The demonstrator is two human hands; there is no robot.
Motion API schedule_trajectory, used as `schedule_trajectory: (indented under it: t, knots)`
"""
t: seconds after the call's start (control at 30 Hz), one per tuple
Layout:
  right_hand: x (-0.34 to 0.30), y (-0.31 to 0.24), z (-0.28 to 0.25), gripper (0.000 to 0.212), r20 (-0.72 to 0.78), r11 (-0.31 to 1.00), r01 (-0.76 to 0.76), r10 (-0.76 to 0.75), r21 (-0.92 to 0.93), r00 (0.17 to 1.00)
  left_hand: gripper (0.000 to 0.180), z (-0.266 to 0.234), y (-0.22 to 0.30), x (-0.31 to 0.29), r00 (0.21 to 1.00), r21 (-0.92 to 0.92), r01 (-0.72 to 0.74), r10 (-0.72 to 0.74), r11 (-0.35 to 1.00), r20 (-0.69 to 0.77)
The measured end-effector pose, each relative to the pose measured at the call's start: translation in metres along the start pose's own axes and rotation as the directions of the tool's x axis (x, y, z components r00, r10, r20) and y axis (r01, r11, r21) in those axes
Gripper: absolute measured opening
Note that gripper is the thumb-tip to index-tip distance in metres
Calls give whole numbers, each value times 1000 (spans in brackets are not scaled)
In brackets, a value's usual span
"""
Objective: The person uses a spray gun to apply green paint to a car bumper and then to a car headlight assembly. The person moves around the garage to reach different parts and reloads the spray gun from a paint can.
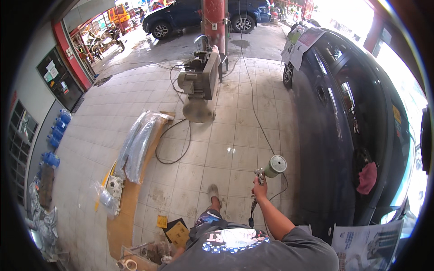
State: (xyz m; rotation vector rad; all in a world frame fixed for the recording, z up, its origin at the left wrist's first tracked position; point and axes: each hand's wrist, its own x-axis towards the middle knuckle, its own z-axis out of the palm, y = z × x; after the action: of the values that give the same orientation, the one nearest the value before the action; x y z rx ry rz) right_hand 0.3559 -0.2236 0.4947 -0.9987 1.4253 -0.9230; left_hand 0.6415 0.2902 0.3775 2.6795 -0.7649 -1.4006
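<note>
My right hand [259,189] is wrapped round the handle of a paint spray gun [259,174], held out in front of me and to the right. A greenish cup with a pale round lid [278,163] sits on top of the gun, and a dark hose fitting [252,212] hangs below the handle. At the lower edge, part of my left forearm [179,253] shows beside my shirt. My left hand [167,259] is mostly hidden there, close to a cluttered box [147,253], and its fingers cannot be made out.
A dark car [325,122] with masking paper [305,40] stands along my right. An air compressor [199,86] is ahead, its hose [190,140] looping over the tiles. Plastic-wrapped long parts [140,144] lie on cardboard [124,217] to the left. Blue water bottles [56,131] line the wall.
</note>
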Motion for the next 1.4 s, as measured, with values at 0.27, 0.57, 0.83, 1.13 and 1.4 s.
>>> schedule_trajectory:
  t: [0.27,0.57,0.83,1.13,1.4]
  knots:
    - [110,-30,14,56,-113,969,-153,133,-192,985,29,-115,178,191,889,-290,12,122,957,442]
    - [201,-31,28,44,-161,925,-365,346,-107,924,35,-385,467,439,959,238,-207,246,949,-144]
    - [385,-65,53,45,-123,952,-304,306,34,944,36,-386,707,476,874,-16,-485,485,874,4]
    - [641,-220,104,62,35,985,-164,166,-55,986,22,-400,699,446,949,140,-152,105,978,297]
    - [831,-323,182,46,99,981,-12,-8,195,995,38,-346,766,511,859,111,-9,-50,994,510]
